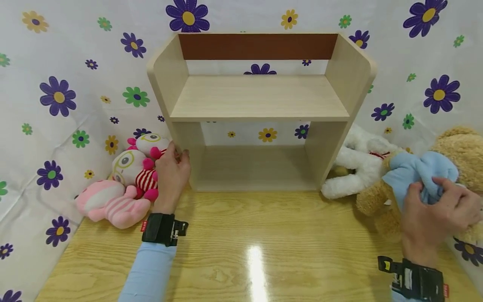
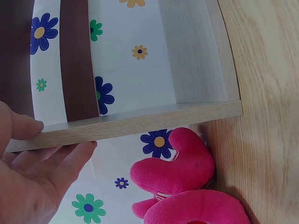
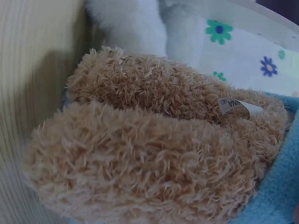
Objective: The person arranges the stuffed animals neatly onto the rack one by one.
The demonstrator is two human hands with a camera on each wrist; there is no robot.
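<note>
A pale wooden two-tier shelf [image 1: 260,98] stands at the back of the table. My left hand [image 1: 171,172] grips the front edge of its left side panel. In the left wrist view, the thumb lies on the inner face of that panel [image 2: 173,114] and the fingers on the outer face. On the right, my right hand [image 1: 439,212] pinches the light blue fleece garment [image 1: 409,170] of a shaggy tan teddy bear [image 1: 462,153]. The bear's furry legs [image 3: 140,161] and a white tag [image 3: 240,108] fill much of the right wrist view.
Several pink and white plush toys [image 1: 128,172] are heaped left of the shelf, beside my left hand. A white plush toy [image 1: 349,172] lies between the shelf and the bear. Flower-printed white cloth [image 1: 75,42] hangs behind, and the wooden table [image 1: 211,243] stretches in front.
</note>
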